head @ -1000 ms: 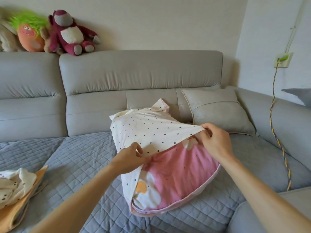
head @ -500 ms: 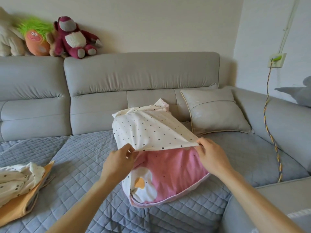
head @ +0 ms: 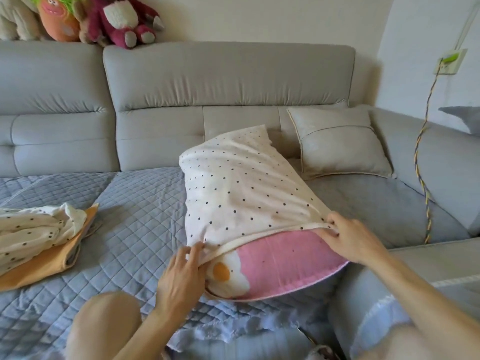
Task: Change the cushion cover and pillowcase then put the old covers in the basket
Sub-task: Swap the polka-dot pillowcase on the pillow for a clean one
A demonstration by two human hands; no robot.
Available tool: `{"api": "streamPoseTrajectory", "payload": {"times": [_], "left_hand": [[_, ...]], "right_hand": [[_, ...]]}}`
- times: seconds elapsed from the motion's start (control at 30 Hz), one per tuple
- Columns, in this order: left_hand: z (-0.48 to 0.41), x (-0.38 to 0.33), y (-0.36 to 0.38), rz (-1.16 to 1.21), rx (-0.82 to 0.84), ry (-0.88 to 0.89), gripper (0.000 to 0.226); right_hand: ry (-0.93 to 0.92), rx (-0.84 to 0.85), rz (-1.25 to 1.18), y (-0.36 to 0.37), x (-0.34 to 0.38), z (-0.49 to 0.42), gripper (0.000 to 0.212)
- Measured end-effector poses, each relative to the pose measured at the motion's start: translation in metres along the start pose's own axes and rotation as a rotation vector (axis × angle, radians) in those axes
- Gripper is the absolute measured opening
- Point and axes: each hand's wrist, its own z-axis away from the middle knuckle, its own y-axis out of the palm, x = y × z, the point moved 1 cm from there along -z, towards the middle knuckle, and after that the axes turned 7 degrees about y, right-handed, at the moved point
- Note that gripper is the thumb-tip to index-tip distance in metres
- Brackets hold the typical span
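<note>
A grey sofa (head: 228,81) fills the room's corner, its seat spread with a quilted blue-grey mat (head: 135,203). Plush toys (head: 122,19) sit on the backrest, and a plain grey cushion (head: 340,146) leans at the right.

The pillow (head: 285,258) lies on the mat in the middle, its far end tipped against the backrest. A cream dotted cover (head: 241,193) sheathes most of it; the near end shows pink with a fried-egg print. My reading is that the dotted cover is roughly 2 thirds on, so the open hem has the last stretch to travel. A second dotted cloth (head: 33,229) lies crumpled on a folded orange cloth (head: 44,263) at the left. No basket is in view, so that step looks undone.

The left hand (head: 179,276) reaches in from below, its grip pinched on the hem's left corner. The right hand (head: 350,240) comes from the right, knuckles up, its grip closed on the hem's right corner.
</note>
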Motion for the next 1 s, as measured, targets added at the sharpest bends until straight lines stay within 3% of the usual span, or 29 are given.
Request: {"api": "streamPoseTrajectory", "payload": {"times": [0.1,0.17,0.23,0.33,0.4,0.47,0.57,0.67,0.73,0.77,0.83,0.87,0.93,1.0], "left_hand": [[-0.008,-0.014,-0.023,0.044,0.057,0.041,0.031],[-0.015,-0.022,-0.047,0.178,-0.077,0.049,0.027],[-0.022,-0.029,-0.067,0.283,-0.212,0.03,0.028],[-0.032,-0.04,-0.083,0.459,-0.231,-0.036,0.023],[-0.043,-0.048,-0.091,0.581,-0.213,-0.044,0.02],[-0.059,-0.059,-0.103,0.675,-0.219,-0.028,0.021],[-0.093,-0.086,-0.134,0.762,-0.182,0.019,0.022],[-0.134,-0.112,-0.182,0.83,-0.216,0.06,0.017],[-0.15,-0.13,-0.208,0.87,-0.206,0.11,0.018],[-0.153,-0.138,-0.217,0.864,-0.173,0.152,0.021],[-0.156,-0.144,-0.225,0.746,-0.111,0.224,0.023],[-0.158,-0.139,-0.224,0.642,-0.136,0.224,0.023],[-0.162,-0.116,-0.215,0.442,-0.215,0.142,0.024],[-0.153,-0.089,-0.194,0.298,-0.11,0.115,0.026]], "right_hand": [[-0.007,0.092,0.028,-0.009,0.016,0.006,0.029],[0.112,-0.19,-0.133,-0.011,0.018,0.01,0.018],[0.22,-0.498,-0.358,-0.009,0.026,0.025,0.024],[0.026,-0.653,-0.315,0.024,0.066,0.073,0.062],[-0.258,-0.564,-0.206,0.062,0.099,0.108,0.071],[-0.383,-0.48,-0.086,0.085,0.122,0.111,0.06],[-0.256,-0.454,-0.152,0.063,0.155,0.065,0.07],[-0.262,-0.446,-0.094,0.008,0.198,0.02,0.073],[-0.265,-0.508,-0.026,-0.027,0.214,-0.013,0.057],[-0.169,-0.418,-0.106,-0.043,0.215,-0.032,0.045],[-0.036,-0.303,-0.274,-0.059,0.213,-0.065,0.039],[-0.033,-0.379,-0.304,-0.058,0.213,-0.073,0.04],[-0.156,-0.475,-0.07,-0.036,0.214,-0.066,0.041],[-0.287,-0.279,-0.027,0.01,0.207,-0.036,0.058]]}}
